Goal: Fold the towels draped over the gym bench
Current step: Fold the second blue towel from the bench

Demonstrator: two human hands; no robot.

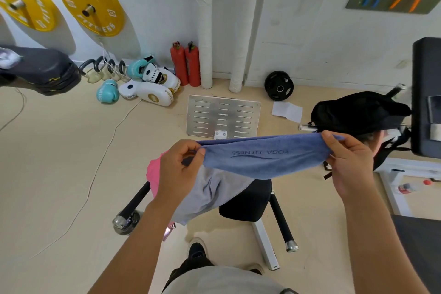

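Observation:
A blue towel (262,157) with dark stitched lettering is stretched in the air above the black bench seat (248,200). My left hand (179,169) pinches its left corner and my right hand (350,164) pinches its right corner. Below it a grey towel (210,196) lies draped over the bench. A pink towel (154,174) shows at the bench's left side, mostly hidden behind my left hand.
A perforated metal plate (223,116) lies on the floor ahead. A black bag (358,112) sits at the right beside a black padded machine (427,98). Boxing gloves (143,83), two red extinguishers (186,64) and a black weight plate (278,85) line the wall. My shoe (196,249) stands by the bench's white frame (266,243).

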